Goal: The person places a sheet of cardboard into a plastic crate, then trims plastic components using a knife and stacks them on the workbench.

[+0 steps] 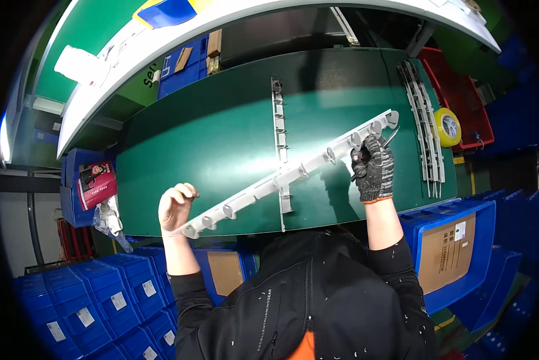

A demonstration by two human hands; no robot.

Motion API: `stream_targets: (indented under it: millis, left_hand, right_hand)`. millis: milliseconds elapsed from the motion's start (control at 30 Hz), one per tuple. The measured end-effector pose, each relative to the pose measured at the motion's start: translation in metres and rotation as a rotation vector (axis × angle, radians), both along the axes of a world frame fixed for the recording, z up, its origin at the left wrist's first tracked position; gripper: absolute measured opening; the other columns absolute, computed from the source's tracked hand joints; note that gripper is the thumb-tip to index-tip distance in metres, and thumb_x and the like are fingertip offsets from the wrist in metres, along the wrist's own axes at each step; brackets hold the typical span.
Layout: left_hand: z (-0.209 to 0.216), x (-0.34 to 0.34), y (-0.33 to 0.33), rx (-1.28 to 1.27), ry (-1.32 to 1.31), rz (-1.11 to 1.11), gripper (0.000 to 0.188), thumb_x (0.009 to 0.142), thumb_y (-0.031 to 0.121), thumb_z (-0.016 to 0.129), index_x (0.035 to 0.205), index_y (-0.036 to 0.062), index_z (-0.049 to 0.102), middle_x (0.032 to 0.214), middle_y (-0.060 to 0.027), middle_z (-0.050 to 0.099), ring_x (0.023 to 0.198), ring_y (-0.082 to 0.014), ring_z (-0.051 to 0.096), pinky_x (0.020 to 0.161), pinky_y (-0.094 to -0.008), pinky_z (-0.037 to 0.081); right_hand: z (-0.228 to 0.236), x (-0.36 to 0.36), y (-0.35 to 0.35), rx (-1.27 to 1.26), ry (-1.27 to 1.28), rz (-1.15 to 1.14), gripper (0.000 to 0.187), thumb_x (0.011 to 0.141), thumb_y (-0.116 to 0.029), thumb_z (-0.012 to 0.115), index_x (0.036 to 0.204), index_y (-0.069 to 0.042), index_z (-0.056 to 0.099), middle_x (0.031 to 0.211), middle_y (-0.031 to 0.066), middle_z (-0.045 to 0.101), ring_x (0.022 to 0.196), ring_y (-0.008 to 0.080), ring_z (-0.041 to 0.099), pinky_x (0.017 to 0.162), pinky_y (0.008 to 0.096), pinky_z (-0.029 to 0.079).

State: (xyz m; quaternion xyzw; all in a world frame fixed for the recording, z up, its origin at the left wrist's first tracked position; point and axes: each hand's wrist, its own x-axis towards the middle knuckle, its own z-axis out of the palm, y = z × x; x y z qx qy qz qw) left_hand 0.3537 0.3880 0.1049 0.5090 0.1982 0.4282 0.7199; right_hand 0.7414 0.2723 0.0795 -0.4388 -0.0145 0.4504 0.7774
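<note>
Head view, starting at the far left: closed blue crates [104, 294] with white labels stand below the table's edge, and above them a red package [97, 185] sits at a blue bin [71, 177]. Next comes my bare left hand [175, 207], fingers loosely curled and apart from the thumb side, with nothing visible clasped in them. One end of a white rail with rounded tabs [290, 177] overlaps my left wrist; whether it touches the skin I cannot tell. That rail slants up to the right over my green worktable [209, 144], crossing above a second tabbed rail [279, 114] that lies lengthwise away from me. My right hand [376, 169], in a grey-black knit glove, is clamped on the slanted rail near its upper end. A slim metallic piece [393, 137] shows beside the glove, too small to name. Further right, several similar rails [422, 129] lie side by side, with a yellow roll [447, 127] just beside them, then a red bin [484, 111]. Below, a blue crate [487, 240] holds brown cardboard [446, 255].
</note>
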Motion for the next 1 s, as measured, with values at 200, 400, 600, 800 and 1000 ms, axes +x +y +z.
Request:
stream_targets:
  millis: [200,400,600,800,1000]
  left_hand:
    - [0.012,0.074,0.005,0.217,0.690,-0.422,0.034,0.087,0.028,0.052,0.104,-0.0007,0.060,0.099,-0.0091,0.061,0.091,-0.0185,0.057,0.083,-0.0302,0.043]
    - [0.002,0.164,-0.041,-0.437,0.344,-0.448,0.042,0.090,0.035,0.046,0.095,-0.0043,0.058,0.085,-0.0135,0.061,0.064,-0.0167,0.060,0.057,-0.0277,0.050]
    - [-0.010,0.154,-0.040,-0.632,0.176,-0.408,0.038,0.085,0.038,0.050,0.082,0.0003,0.056,0.064,-0.0005,0.049,0.043,-0.0117,0.050,0.037,-0.0222,0.041]
    - [0.004,0.163,-0.043,-0.715,0.295,-0.322,0.029,0.085,0.031,0.050,0.085,0.0030,0.056,0.065,-0.0014,0.049,0.047,-0.0118,0.048,0.043,-0.0221,0.040]
    - [0.005,0.157,-0.061,-0.754,0.098,-0.288,0.032,0.085,0.029,0.048,0.084,-0.0019,0.055,0.058,-0.0081,0.049,0.048,-0.0193,0.051,0.042,-0.0263,0.040]
  right_hand:
    - [0.020,-0.034,0.011,0.074,-0.105,0.168,0.005,0.081,-0.004,0.054,0.085,-0.001,0.054,0.060,0.0050,0.053,0.044,0.0131,0.052,0.036,0.0202,0.039]
    - [0.035,-0.060,0.010,0.015,-0.413,0.458,0.012,0.082,-0.006,0.053,0.091,0.002,0.056,0.068,0.0059,0.057,0.053,0.0131,0.054,0.048,0.0240,0.044]
    - [0.032,-0.064,-0.008,-0.121,-1.541,0.294,0.022,0.080,-0.019,0.057,0.092,-0.001,0.060,0.085,0.0174,0.060,0.076,0.0332,0.059,0.067,0.0382,0.047]
    - [0.033,-0.079,-0.027,-0.010,-1.395,0.445,0.007,0.077,-0.007,0.057,0.080,-0.002,0.060,0.067,0.0126,0.057,0.060,0.0276,0.056,0.057,0.0340,0.044]
    - [0.028,-0.080,-0.027,-0.008,-1.404,0.507,0.010,0.077,-0.010,0.059,0.082,-0.002,0.062,0.069,0.0131,0.058,0.061,0.0276,0.057,0.057,0.0340,0.045]
